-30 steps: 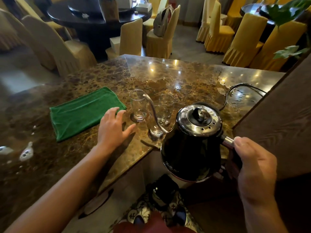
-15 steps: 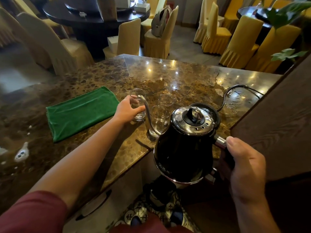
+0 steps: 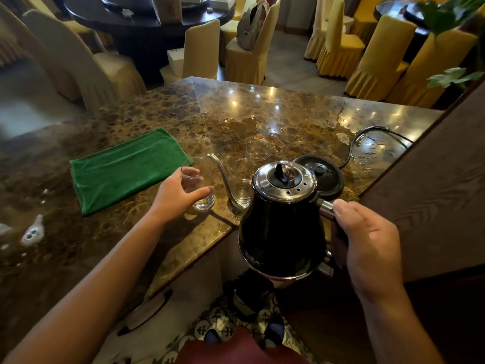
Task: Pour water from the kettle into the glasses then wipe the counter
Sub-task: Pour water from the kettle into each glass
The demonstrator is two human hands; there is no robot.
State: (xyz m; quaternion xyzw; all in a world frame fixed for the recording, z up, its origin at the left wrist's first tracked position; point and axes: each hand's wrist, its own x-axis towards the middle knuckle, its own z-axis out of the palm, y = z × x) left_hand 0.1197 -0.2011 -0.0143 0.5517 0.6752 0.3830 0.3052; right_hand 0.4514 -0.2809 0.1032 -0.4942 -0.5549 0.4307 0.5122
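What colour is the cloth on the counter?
Green; the cloth shows plainly in the head view.

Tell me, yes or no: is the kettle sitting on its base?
No, the right hand holds the kettle off its base.

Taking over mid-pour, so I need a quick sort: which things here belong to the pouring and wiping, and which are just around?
For the job:
kettle, gripped by right hand
glass, held by left hand
two more glasses
green cloth
counter

Just around:
kettle base and cord
covered chairs
grey bag
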